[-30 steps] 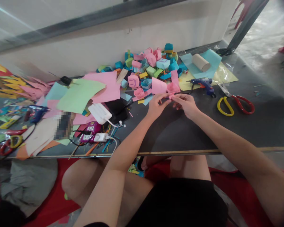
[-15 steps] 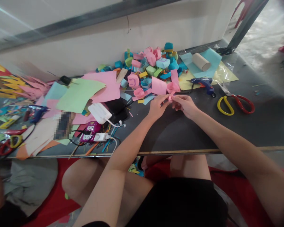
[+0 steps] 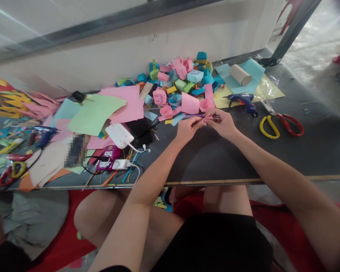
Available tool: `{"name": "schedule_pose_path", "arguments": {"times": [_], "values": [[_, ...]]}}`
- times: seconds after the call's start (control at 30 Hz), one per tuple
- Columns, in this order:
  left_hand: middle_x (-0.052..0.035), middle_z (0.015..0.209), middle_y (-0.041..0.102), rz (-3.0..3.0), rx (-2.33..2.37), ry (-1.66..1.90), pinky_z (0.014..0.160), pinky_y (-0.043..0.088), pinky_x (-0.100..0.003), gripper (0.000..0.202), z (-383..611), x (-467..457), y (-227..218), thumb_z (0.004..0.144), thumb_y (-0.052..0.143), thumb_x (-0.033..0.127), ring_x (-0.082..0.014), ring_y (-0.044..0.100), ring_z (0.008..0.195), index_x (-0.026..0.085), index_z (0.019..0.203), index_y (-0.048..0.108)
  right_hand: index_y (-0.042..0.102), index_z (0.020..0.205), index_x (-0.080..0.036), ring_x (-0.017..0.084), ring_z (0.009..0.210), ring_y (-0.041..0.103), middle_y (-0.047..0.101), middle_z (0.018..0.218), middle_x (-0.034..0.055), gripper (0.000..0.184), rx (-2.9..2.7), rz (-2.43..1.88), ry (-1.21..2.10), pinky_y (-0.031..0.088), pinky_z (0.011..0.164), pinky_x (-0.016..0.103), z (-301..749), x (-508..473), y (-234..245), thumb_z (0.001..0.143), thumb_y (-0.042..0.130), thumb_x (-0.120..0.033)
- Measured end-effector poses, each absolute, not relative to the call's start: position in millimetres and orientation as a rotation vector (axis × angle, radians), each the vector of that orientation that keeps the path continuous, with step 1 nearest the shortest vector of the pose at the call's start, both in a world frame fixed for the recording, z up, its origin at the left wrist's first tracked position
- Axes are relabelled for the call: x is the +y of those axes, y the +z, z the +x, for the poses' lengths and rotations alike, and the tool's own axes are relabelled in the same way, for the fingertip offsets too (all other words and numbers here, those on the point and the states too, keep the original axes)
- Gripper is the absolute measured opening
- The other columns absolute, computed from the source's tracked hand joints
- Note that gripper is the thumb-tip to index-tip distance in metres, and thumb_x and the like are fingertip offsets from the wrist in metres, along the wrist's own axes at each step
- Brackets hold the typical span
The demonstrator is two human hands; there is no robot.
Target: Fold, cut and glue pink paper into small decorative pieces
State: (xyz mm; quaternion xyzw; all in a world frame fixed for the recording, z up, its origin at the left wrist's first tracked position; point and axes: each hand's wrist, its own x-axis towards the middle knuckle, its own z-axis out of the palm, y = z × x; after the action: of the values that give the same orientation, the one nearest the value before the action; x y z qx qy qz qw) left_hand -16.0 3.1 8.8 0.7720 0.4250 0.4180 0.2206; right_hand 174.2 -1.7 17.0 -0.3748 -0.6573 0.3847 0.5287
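My left hand (image 3: 187, 128) and my right hand (image 3: 223, 122) meet over the dark table (image 3: 215, 158), both pinching a small pink paper piece (image 3: 207, 118) between their fingertips. Just beyond them lies a pile of folded paper boxes (image 3: 181, 77) in pink, blue and green, with a pink paper sheet (image 3: 190, 103) and a pink folded cup shape (image 3: 206, 104) closest to my fingers.
A blue glue gun (image 3: 245, 100) and yellow-and-red scissors (image 3: 280, 124) lie to the right, with a cardboard roll (image 3: 240, 74) behind. Left are coloured sheets (image 3: 96, 111), a white charger (image 3: 119, 135), cables, another glue gun (image 3: 44, 135) and scissors (image 3: 11, 172). Another person's body shows at bottom left.
My hands stayed in place, working the pink piece; the fingers closed tighter together and the piece now lies flatter between them. The person at the left edge drew back.
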Motion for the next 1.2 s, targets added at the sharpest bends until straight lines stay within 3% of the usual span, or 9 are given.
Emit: {"name": "schedule_pose_path", "arguments": {"times": [0.1,0.3,0.53,0.7,0.9,1.1,1.2], "values": [[-0.0033,0.073,0.077,2.081,1.118,1.211,0.063,0.049,-0.023,0.05,-16,1,10,0.087,0.066,0.067,-0.0124,0.068,0.062,0.019,0.085,0.08,0.068,0.081,-0.019,0.015,0.076,0.063,0.07,0.083,0.0028,0.028,-1.543,-0.902,0.915,0.05,0.066,0.028,173,-3,18,0.076,0.081,-0.044],[-0.003,0.078,0.078,2.011,1.04,1.291,0.063,0.051,-0.023,0.041,-15,2,9,0.093,0.064,0.058,-0.0114,0.068,0.062,0.02,0.094,0.078,0.076,0.09,-0.02,0.017,0.078,0.067,0.075,0.088,0.0044,0.027,-1.513,-0.932,0.848,0.053,0.069,0.032,176,-5,22,0.078,0.08,-0.044],[-0.0057,0.082,0.079,2.129,1.084,1.362,0.062,0.05,-0.022,0.042,-16,2,10,0.095,0.06,0.057,-0.0125,0.069,0.068,0.019,0.089,0.077,0.08,0.087,-0.02,0.019,0.08,0.069,0.078,0.087,0.0056,0.03,-1.605,-0.899,0.804,0.055,0.072,0.033,176,-8,24,0.082,0.078,-0.049],[-0.0034,0.074,0.076,2.066,1.079,1.354,0.062,0.051,-0.022,0.04,-13,-1,12,0.097,0.058,0.054,-0.0123,0.071,0.067,0.019,0.088,0.075,0.079,0.085,-0.019,0.018,0.077,0.068,0.077,0.087,0.0055,0.037,-1.619,-0.917,0.825,0.054,0.07,0.032,177,-8,25,0.081,0.077,-0.056],[-0.0009,0.066,0.071,1.928,1.086,1.346,0.057,0.049,-0.021,0.042,-6,-7,12,0.095,0.06,0.058,-0.0106,0.067,0.057,0.018,0.085,0.072,0.077,0.083,-0.018,0.014,0.066,0.061,0.073,0.082,0.0035,0.045,-1.585,-0.945,0.982,0.051,0.066,0.03,177,-5,25,0.075,0.08,-0.062],[-0.0001,0.071,0.072,1.73,1.018,1.34,0.058,0.049,-0.021,0.044,0,-10,7,0.088,0.067,0.061,-0.0082,0.065,0.056,0.018,0.084,0.069,0.073,0.077,-0.018,0.015,0.073,0.063,0.069,0.079,0.0025,0.048,-1.537,-0.858,1.253,0.051,0.072,0.031,181,-3,25,0.07,0.084,-0.065],[0.0004,0.07,0.071,1.586,0.932,1.281,0.055,0.049,-0.02,0.045,2,-8,7,0.084,0.072,0.062,-0.0074,0.064,0.054,0.017,0.085,0.067,0.071,0.078,-0.018,0.012,0.066,0.058,0.067,0.074,0.0011,0.05,-1.534,-0.808,1.379,0.048,0.065,0.029,182,-4,24,0.071,0.084,-0.066]]}}
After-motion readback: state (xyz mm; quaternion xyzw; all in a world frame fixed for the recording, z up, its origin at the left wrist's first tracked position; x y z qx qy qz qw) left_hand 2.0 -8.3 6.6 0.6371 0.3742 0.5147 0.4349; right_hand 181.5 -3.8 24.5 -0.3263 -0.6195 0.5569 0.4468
